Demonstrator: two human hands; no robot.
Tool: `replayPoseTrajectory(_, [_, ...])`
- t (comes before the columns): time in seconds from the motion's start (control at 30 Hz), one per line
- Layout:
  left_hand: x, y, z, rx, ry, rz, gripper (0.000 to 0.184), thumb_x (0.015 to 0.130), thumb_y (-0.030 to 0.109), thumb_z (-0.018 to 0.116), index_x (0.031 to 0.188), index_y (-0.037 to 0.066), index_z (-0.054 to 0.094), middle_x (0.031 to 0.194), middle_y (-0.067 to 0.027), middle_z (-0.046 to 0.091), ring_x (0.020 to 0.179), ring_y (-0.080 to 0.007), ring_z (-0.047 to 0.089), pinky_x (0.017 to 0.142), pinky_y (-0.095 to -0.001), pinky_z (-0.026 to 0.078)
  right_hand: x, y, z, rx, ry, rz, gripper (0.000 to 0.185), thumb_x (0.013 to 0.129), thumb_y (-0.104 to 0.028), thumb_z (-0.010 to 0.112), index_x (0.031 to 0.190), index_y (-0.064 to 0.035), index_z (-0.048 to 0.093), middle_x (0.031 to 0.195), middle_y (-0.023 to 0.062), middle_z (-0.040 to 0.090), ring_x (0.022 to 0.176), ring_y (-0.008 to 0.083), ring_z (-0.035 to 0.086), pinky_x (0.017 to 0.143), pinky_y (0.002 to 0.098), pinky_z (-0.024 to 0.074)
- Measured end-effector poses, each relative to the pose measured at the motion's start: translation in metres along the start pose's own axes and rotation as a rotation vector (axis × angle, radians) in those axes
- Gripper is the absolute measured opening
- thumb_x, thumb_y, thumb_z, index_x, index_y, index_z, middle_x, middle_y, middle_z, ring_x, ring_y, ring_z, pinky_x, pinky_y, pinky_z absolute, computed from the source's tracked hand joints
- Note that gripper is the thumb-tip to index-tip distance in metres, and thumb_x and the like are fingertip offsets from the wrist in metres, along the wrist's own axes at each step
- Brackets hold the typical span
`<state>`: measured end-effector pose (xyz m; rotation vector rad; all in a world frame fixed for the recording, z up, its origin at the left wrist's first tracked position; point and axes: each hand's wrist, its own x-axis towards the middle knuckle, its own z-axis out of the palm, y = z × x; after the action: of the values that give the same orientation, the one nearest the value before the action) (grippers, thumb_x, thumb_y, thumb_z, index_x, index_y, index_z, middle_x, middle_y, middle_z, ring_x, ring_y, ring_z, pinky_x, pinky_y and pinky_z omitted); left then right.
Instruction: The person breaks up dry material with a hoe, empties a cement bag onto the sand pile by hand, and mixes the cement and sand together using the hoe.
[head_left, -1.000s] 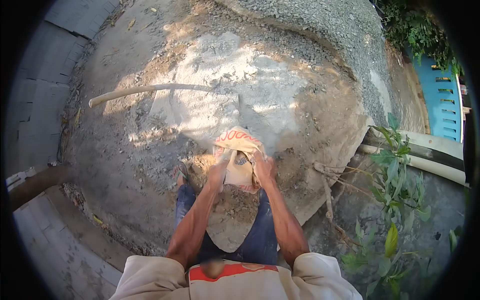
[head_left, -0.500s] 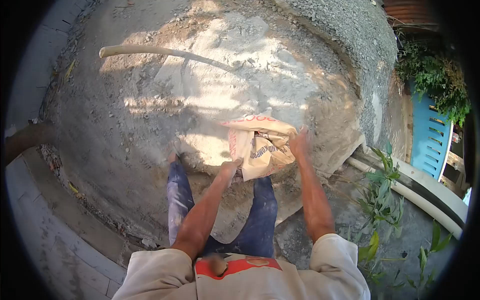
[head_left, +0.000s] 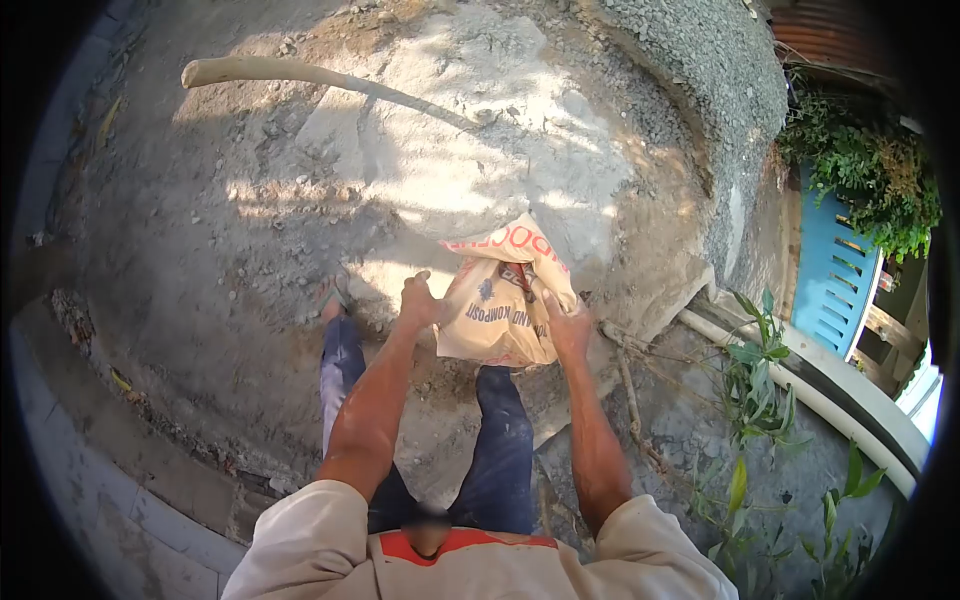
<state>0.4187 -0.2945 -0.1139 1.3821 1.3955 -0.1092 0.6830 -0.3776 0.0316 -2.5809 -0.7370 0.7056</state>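
A crumpled paper cement bag with red and dark printing hangs in front of my legs, above the ground. Its top flap is folded over and a dark gap shows in the middle. My left hand is closed at the bag's left edge, with a slight blur there. On the right side, my right hand grips the other edge, thumb over the paper. Beyond the bag, a long curved wooden handle lies across the pale grey powder heap; its far end meets the powder.
A gravel pile rises at the upper right. Leafy plants, dry branches and a pale pipe lie to the right, near a blue slotted panel. A block edging curves along the lower left.
The bag has shifted left and turned, so more of its printed face shows. My left hand has moved up and left along its edge; my right hand has come lower and inward.
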Motion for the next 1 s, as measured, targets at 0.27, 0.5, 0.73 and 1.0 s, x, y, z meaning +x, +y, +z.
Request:
replayPoseTrajectory(0.27, [0.134,-0.013,0.093,-1.650,-0.070,-0.726,0.064,0.103,0.032,0.047,0.152,-0.004,0.031,0.148,-0.0271,0.047,0.131,-0.0418,0.053,0.114,-0.0538,0.043,-0.014,0.050,-0.012,0.295,-0.197,0.111,0.041,0.092,-0.030,0.075,0.115,0.0042,0.071,0.106,0.0185,0.076,0.096,0.0239,0.073,0.085,0.0374,0.0533])
replayPoseTrajectory(0.5, [0.145,0.089,0.099,-1.716,0.127,-0.520,0.076,0.102,0.059,0.017,0.157,0.010,0.034,0.159,-0.0203,0.037,0.144,-0.0465,0.037,0.113,-0.0680,0.036,-0.030,0.080,-0.021,0.420,-0.270,0.126,0.039,0.092,-0.030,0.075,0.113,0.0030,0.072,0.100,0.0185,0.077,0.091,0.0261,0.074,0.081,0.0369,0.0538])
replayPoseTrajectory(0.73, [0.122,0.078,0.136,-1.700,0.129,0.067,0.095,0.096,0.079,0.019,0.163,0.011,0.021,0.166,-0.0168,0.023,0.148,-0.0443,0.030,0.115,-0.0671,0.032,-0.064,0.120,-0.030,0.496,-0.332,0.062,0.036,0.092,-0.027,0.076,0.112,0.0029,0.072,0.097,0.0154,0.078,0.086,0.0201,0.075,0.078,0.0342,0.0556])
replayPoseTrajectory(1.0, [0.025,0.187,0.134,-1.808,0.254,-0.256,0.099,0.095,0.080,0.027,0.164,0.010,0.009,0.167,-0.0181,0.019,0.145,-0.0429,0.037,0.116,-0.0601,0.037,-0.060,0.115,-0.159,1.114,-0.374,0.267,0.039,0.095,-0.015,0.073,0.128,0.0058,0.065,0.111,0.0079,0.073,0.093,0.0125,0.068,0.082,0.0281,0.0542])
